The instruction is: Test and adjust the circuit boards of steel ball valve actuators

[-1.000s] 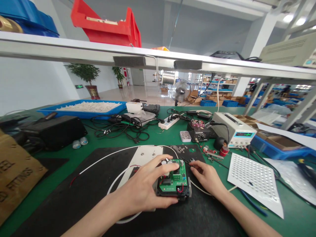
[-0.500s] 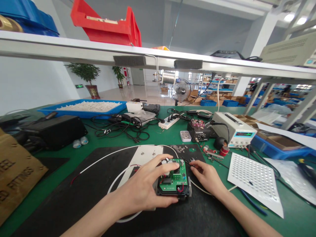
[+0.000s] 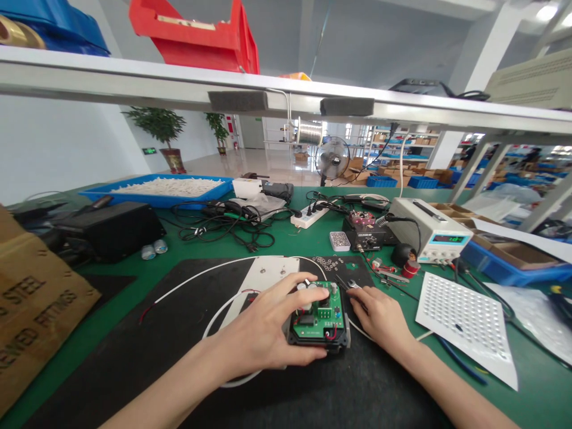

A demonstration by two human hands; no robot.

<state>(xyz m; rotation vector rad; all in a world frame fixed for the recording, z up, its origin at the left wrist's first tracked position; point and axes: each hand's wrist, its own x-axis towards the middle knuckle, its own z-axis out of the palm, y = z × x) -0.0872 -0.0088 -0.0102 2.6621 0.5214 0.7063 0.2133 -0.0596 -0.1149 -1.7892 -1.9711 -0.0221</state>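
Note:
My left hand [image 3: 263, 325] spans a black housing [image 3: 319, 344], thumb along its near side and fingers over the top. Inside the housing lies a green circuit board [image 3: 315, 326] with capacitors, a white pin connector and red and black wires. To its right, my right hand [image 3: 382, 316] rests low over the black mat, fingers curled. Beyond those fingertips a small metal tool with a forked end [image 3: 353, 284] sticks out; the rest of it is hidden by the hand. Thin dark tool tips [image 3: 341, 280] lie just beside it.
A white cable [image 3: 196, 275] loops over the mat [image 3: 179, 322] and a pale plate [image 3: 263, 271]. Behind stand a soldering station [image 3: 369, 238], a power supply [image 3: 429, 229] and a power strip [image 3: 308, 215]. A perforated white sheet [image 3: 467, 319] lies right, a cardboard box [image 3: 36, 316] left.
The view has shifted slightly. My right hand has turned palm-down, its fingers curling at the forked tool. My left hand keeps its hold on the housing.

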